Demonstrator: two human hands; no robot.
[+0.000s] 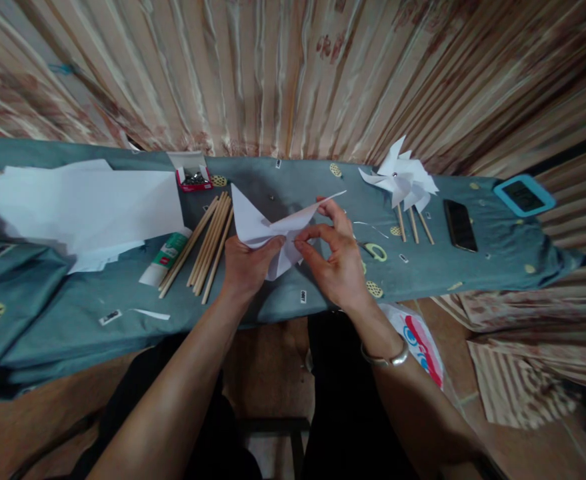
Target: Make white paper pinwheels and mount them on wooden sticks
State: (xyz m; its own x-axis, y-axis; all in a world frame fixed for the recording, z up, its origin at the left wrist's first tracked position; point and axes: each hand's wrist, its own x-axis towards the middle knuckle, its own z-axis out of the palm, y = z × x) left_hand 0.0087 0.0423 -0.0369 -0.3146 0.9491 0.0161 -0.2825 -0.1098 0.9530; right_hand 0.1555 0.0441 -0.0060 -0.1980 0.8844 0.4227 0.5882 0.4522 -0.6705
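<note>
A white paper pinwheel (253, 223) is held up in front of me over the cloth-covered table, its blades folded in toward the middle. My left hand (247, 267) is closed on its left side, with the thumb pressed near the centre. At the centre from the right, the thumb and index finger of my right hand (335, 257) pinch together; whether a pin is between them is too small to tell. Left of my left hand lie several wooden sticks (211, 243). An opened red box of metal pins (194, 179) stands behind the sticks.
White paper sheets (87, 207) and a glue stick (165, 259) lie at the left. To the right are finished pinwheels on sticks (403, 175), scissors with green handles (375, 251), a phone (459, 225) and a blue-framed device (524, 195). A curtain (253, 80) hangs behind the table.
</note>
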